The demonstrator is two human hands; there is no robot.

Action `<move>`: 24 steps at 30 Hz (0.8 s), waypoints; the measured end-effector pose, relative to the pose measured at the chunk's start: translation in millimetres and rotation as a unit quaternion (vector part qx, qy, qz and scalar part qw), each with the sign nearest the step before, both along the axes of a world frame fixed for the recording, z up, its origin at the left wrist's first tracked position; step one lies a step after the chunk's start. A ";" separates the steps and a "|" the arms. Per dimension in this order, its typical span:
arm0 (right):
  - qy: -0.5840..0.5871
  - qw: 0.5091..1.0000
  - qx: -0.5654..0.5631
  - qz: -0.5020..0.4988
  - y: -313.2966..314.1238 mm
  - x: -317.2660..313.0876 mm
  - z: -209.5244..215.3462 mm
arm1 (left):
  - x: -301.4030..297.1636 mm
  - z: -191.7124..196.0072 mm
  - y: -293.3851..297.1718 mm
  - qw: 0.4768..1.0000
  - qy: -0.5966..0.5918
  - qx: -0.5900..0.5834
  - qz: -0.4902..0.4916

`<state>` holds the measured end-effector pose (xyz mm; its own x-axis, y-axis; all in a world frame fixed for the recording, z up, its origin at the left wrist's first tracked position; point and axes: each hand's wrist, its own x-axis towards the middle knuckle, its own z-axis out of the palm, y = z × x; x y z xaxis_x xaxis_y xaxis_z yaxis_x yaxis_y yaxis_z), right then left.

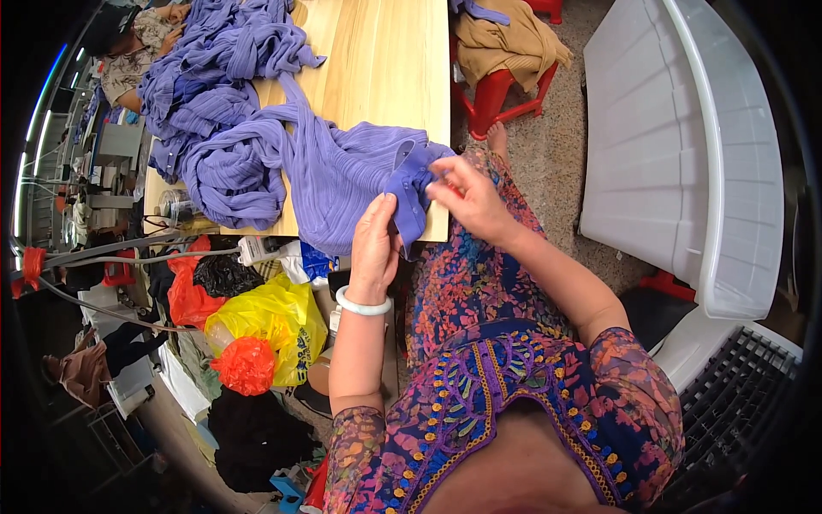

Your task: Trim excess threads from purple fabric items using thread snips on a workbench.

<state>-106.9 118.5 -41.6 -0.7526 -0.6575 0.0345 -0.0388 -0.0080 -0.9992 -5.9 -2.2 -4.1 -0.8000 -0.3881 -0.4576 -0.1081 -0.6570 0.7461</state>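
Note:
A purple ribbed knit garment (342, 171) lies across the near end of the wooden table, its darker buttoned band (409, 201) raised at the table's corner. My left hand (375, 240) is closed on the lower edge of that band, thumb on top. At the band's right side is my right hand (471, 199), its fingers bent and drawn together close to the cloth. A bit of red shows between those fingers, too small to name. Whether the fingertips touch the fabric cannot be made out.
More purple garments (231, 94) are heaped along the left of the wooden table (377, 51). Tan cloth (505, 38) covers a red stool (492, 98) beyond the right edge. A large pale plastic bin (642, 128) stands at right. Yellow (278, 321) and red bags lie below left. Another person (128, 64) sits far left.

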 end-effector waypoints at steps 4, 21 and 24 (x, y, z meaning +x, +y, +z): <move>-0.025 0.999 -0.033 0.025 -9.8 9.5 7.3 | 0.2 -2.4 3.6 1.000 0.011 -0.004 -0.015; -0.175 0.980 -0.082 0.052 -19.1 3.4 34.7 | 18.5 -1.5 14.8 0.982 0.026 -0.186 -0.005; -0.130 0.988 -0.085 0.026 -14.4 -2.4 27.3 | 14.9 13.5 13.4 0.990 0.029 -0.137 -0.004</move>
<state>-109.3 104.1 -14.3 -0.7164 -0.6964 -0.0420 0.2236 -0.1722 -0.9593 9.0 11.2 9.4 -0.8260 -0.4841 -0.2888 -0.0638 -0.4289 0.9011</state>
